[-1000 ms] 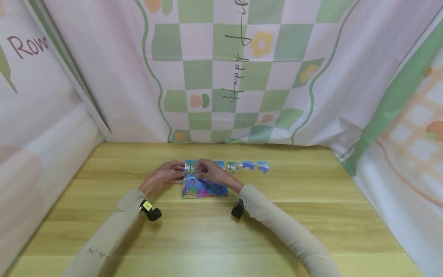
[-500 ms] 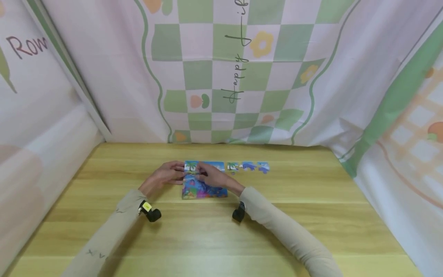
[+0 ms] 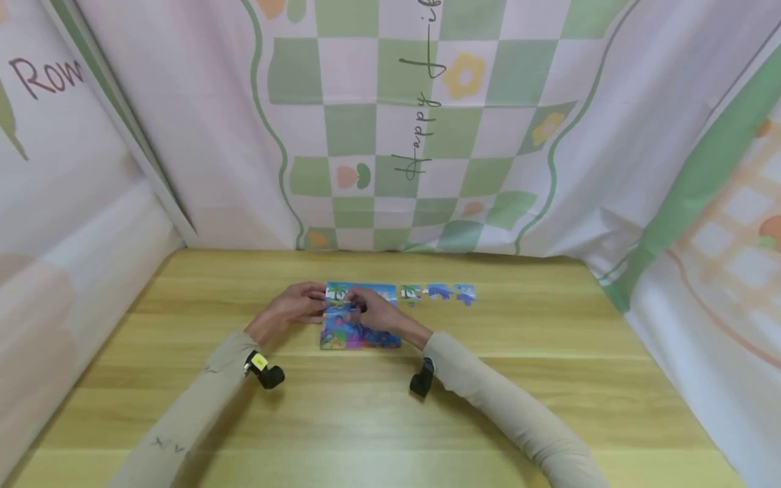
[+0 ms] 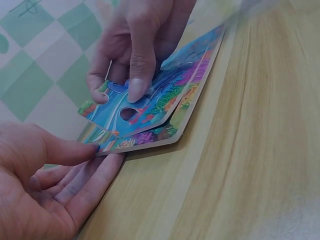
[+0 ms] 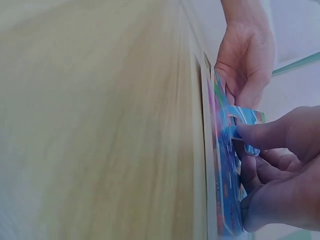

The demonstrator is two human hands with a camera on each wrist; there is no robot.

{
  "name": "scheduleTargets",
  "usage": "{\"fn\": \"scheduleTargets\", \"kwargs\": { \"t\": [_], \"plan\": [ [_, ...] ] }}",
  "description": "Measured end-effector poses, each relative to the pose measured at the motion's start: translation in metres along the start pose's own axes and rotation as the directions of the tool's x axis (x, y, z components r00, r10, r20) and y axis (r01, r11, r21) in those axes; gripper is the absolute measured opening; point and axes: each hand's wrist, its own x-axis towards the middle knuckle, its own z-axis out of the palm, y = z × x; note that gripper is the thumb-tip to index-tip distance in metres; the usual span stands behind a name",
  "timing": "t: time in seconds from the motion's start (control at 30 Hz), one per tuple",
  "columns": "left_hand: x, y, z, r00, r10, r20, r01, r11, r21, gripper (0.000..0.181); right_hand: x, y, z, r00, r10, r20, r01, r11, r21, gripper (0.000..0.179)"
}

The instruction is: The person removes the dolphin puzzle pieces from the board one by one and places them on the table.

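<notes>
A colourful sea-scene jigsaw board [image 3: 360, 339] lies flat on the table. At its left edge, my left hand [image 3: 297, 303] holds the rim, with the thumb [image 4: 75, 151] on top and the fingers against the side. Over the board's middle, my right hand [image 3: 375, 310] pinches a blue jigsaw piece [image 5: 245, 115] between thumb and fingers. This piece stands tilted up from the board in the left wrist view, with a rounded notch showing. My right hand hides part of the picture below it.
To the right of the board lie a palm-tree jigsaw piece [image 3: 409, 292], a purple-blue piece [image 3: 438, 291] and another blue piece [image 3: 466, 293], in a row on the wooden table [image 3: 390, 420]. A patterned curtain [image 3: 403, 135] hangs along the table's back edge.
My right hand has shifted slightly over the board, its fingertips drawn a little lower and to the right. My left hand stays at the left edge, and the loose pieces have not moved.
</notes>
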Motion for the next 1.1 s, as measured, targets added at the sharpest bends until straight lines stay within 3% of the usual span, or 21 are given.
{"fn": "scheduleTargets", "kwargs": {
  "t": [0.23,0.5,0.87,1.1],
  "plan": [
    [0.001,0.002,0.0,1.0,-0.016,-0.015,0.016,1.0,-0.006,0.051,0.001,0.002,0.0,1.0,0.018,0.0,-0.018,0.997,0.076,0.012],
    [0.005,0.003,0.0,1.0,-0.014,-0.009,0.014,1.0,0.004,0.054,0.0,-0.001,-0.001,0.999,0.033,-0.028,-0.032,0.999,0.018,0.01],
    [0.002,0.003,0.002,1.0,-0.001,-0.013,0.001,1.0,0.022,0.053,0.001,-0.01,-0.006,0.998,0.067,0.016,-0.067,0.997,-0.049,0.012],
    [0.0,0.002,0.003,0.999,-0.015,-0.03,0.016,1.0,0.021,0.051,-0.002,-0.014,-0.003,0.996,0.091,-0.021,-0.091,0.996,-0.002,0.008]
  ]
}}
